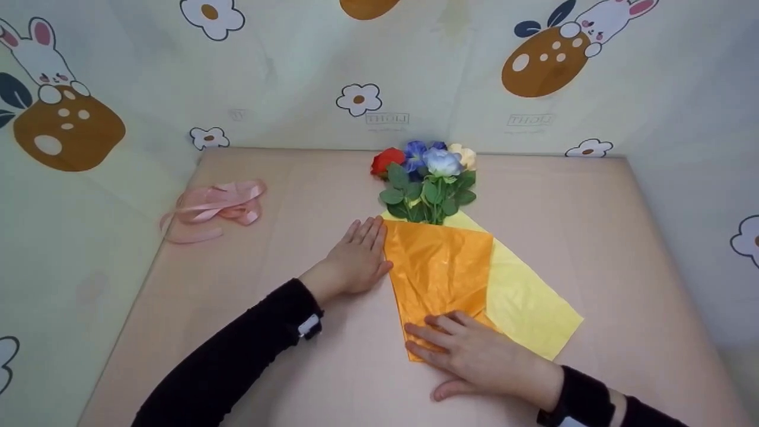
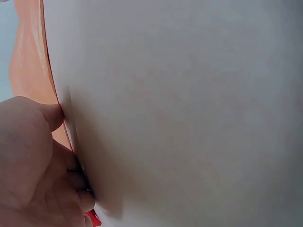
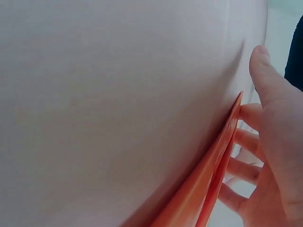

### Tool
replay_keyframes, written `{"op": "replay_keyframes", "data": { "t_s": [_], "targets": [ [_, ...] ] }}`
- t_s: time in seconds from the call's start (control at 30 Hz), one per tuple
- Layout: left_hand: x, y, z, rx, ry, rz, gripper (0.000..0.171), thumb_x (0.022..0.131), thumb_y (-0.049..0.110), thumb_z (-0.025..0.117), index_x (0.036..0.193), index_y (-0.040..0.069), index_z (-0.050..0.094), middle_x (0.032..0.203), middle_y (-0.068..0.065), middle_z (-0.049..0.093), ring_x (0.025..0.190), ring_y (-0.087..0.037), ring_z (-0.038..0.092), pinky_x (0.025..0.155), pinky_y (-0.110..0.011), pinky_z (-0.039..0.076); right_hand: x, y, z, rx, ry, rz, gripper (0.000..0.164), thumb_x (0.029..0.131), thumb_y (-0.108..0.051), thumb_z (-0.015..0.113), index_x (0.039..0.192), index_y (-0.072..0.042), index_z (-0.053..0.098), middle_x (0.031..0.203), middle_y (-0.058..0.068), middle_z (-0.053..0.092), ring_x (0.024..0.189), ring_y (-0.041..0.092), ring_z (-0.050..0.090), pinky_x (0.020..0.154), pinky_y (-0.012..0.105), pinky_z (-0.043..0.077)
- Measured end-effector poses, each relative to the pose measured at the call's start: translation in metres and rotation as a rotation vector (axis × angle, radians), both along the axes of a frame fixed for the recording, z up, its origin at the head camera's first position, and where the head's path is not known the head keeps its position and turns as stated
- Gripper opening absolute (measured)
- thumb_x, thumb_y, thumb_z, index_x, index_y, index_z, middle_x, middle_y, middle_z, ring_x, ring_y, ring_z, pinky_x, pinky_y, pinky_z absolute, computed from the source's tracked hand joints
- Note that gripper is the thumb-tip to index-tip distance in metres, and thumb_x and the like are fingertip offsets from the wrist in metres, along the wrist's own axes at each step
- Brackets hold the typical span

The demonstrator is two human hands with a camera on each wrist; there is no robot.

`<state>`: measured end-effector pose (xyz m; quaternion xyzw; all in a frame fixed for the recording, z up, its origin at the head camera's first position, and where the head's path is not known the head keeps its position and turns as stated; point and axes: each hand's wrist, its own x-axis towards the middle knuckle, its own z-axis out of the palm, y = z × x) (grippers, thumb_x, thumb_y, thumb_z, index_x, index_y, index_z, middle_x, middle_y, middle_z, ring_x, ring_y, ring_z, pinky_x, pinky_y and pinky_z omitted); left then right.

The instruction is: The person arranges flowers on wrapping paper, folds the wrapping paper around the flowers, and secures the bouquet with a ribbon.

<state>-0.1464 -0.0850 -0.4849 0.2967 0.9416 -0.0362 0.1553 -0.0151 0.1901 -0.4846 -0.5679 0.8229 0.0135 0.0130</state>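
Observation:
A bunch of artificial flowers (image 1: 436, 172) with red, blue and cream heads lies on the table, its lower stems hidden under folded orange paper (image 1: 442, 261). Yellow paper (image 1: 533, 302) spreads out from beneath the orange layer to the right. My left hand (image 1: 359, 258) lies along the orange paper's upper left edge, fingers straight; the left wrist view shows its thumb (image 2: 54, 116) touching that edge. Lower down, my right hand (image 1: 474, 350) rests with spread fingers on the bottom of the orange paper. In the right wrist view those fingers (image 3: 246, 139) touch the paper's surface.
A loose heap of pink ribbon (image 1: 222, 204) sits near the table's left edge. The table (image 1: 308, 190) has a pale pink top. Behind and beside it hangs a cloth (image 1: 284, 71) printed with rabbits and flowers.

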Motion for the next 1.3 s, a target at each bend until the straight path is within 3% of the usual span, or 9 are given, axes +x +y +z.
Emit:
{"op": "replay_keyframes", "data": {
  "t_s": [0.27, 0.63, 0.7, 0.8, 0.97, 1.07, 1.17, 1.3],
  "targets": [
    [0.001, -0.003, -0.004, 0.048, 0.008, 0.012, 0.077, 0.112, 0.049, 0.026, 0.163, -0.005, 0.009, 0.172, -0.022, 0.004, 0.159, -0.037, 0.006, 0.128, -0.053, 0.005, 0.004, -0.005, -0.002, -0.048, 0.024, -0.007, 0.084, 0.094, -0.073, 0.053, 0.158, -0.018, 0.046, 0.165, -0.001, 0.039, 0.135, 0.034, 0.05, 0.103, 0.051, 0.045],
    [-0.003, -0.004, 0.002, 0.084, -0.042, 0.001, 0.077, 0.112, 0.048, 0.032, 0.164, -0.003, 0.006, 0.172, -0.021, -0.002, 0.16, -0.035, 0.001, 0.127, -0.053, 0.005, 0.004, -0.006, 0.002, 0.033, -0.046, -0.051, 0.088, 0.093, -0.075, 0.049, 0.16, -0.019, 0.042, 0.167, -0.004, 0.034, 0.144, 0.036, 0.045, 0.109, 0.055, 0.042],
    [0.001, -0.003, 0.004, 0.098, -0.022, -0.018, 0.077, 0.112, 0.046, 0.034, 0.164, -0.003, 0.005, 0.172, -0.02, -0.003, 0.16, -0.034, 0.0, 0.127, -0.053, 0.005, 0.004, -0.006, 0.001, 0.037, -0.041, -0.05, 0.088, 0.093, -0.075, 0.049, 0.16, -0.019, 0.041, 0.168, -0.004, 0.034, 0.144, 0.036, 0.044, 0.11, 0.055, 0.042],
    [0.017, 0.001, 0.007, 0.123, -0.004, -0.085, 0.077, 0.111, 0.046, 0.035, 0.164, -0.001, 0.005, 0.173, -0.018, -0.004, 0.16, -0.031, -0.001, 0.127, -0.053, 0.006, 0.006, -0.006, -0.001, 0.04, -0.057, -0.049, 0.088, 0.093, -0.074, 0.05, 0.161, -0.018, 0.041, 0.168, -0.003, 0.034, 0.149, 0.037, 0.037, 0.11, 0.055, 0.041],
    [0.05, 0.01, 0.009, 0.123, -0.08, -0.262, 0.074, 0.112, 0.047, 0.031, 0.165, 0.001, 0.008, 0.173, -0.017, -0.002, 0.16, -0.03, 0.001, 0.128, -0.05, 0.009, 0.009, -0.006, -0.002, 0.066, -0.096, -0.056, 0.092, 0.093, -0.075, 0.05, 0.162, -0.016, 0.036, 0.169, -0.001, 0.03, 0.157, 0.034, 0.02, 0.112, 0.057, 0.04],
    [0.058, 0.012, 0.006, 0.088, -0.095, -0.322, 0.073, 0.112, 0.049, 0.028, 0.165, 0.002, 0.011, 0.173, -0.015, 0.002, 0.16, -0.028, 0.005, 0.128, -0.049, 0.013, 0.008, -0.006, -0.001, 0.079, -0.091, -0.055, 0.094, 0.092, -0.076, 0.05, 0.163, -0.015, 0.035, 0.17, 0.0, 0.028, 0.158, 0.03, 0.021, 0.112, 0.057, 0.039],
    [0.051, 0.01, 0.003, 0.071, -0.087, -0.319, 0.074, 0.112, 0.05, 0.026, 0.165, 0.002, 0.01, 0.173, -0.015, 0.003, 0.16, -0.027, 0.006, 0.128, -0.049, 0.012, 0.008, -0.005, -0.001, 0.081, -0.081, -0.046, 0.095, 0.092, -0.076, 0.05, 0.162, -0.015, 0.035, 0.17, 0.0, 0.028, 0.157, 0.027, 0.025, 0.112, 0.057, 0.038],
    [0.027, 0.001, -0.001, 0.094, -0.067, -0.246, 0.072, 0.112, 0.049, 0.024, 0.166, 0.003, 0.01, 0.173, -0.014, 0.002, 0.16, -0.026, 0.005, 0.128, -0.051, 0.009, 0.007, -0.006, -0.001, 0.077, -0.086, -0.037, 0.095, 0.092, -0.075, 0.05, 0.163, -0.014, 0.035, 0.171, 0.0, 0.025, 0.156, 0.028, 0.025, 0.113, 0.058, 0.038]
  ]
}}
